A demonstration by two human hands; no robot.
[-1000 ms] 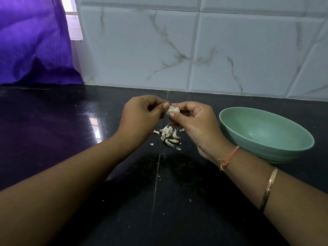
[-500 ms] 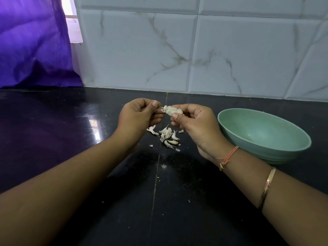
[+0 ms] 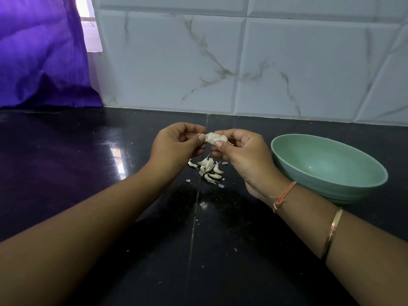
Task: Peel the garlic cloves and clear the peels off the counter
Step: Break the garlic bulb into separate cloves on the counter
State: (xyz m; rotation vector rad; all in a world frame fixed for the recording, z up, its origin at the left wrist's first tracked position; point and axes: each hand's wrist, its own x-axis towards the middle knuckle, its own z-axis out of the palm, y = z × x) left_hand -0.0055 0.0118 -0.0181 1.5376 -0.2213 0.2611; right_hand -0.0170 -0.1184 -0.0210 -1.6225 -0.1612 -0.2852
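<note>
Pale clove (image 3: 215,138) lies crosswise, pinched at its right end by my right hand (image 3: 245,155), at its left by my left hand (image 3: 176,149), above the peels (image 3: 208,168).

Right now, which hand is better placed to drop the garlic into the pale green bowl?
Likely the right hand: it pinches the whitish garlic clove and is next to the round green bowl.
</note>
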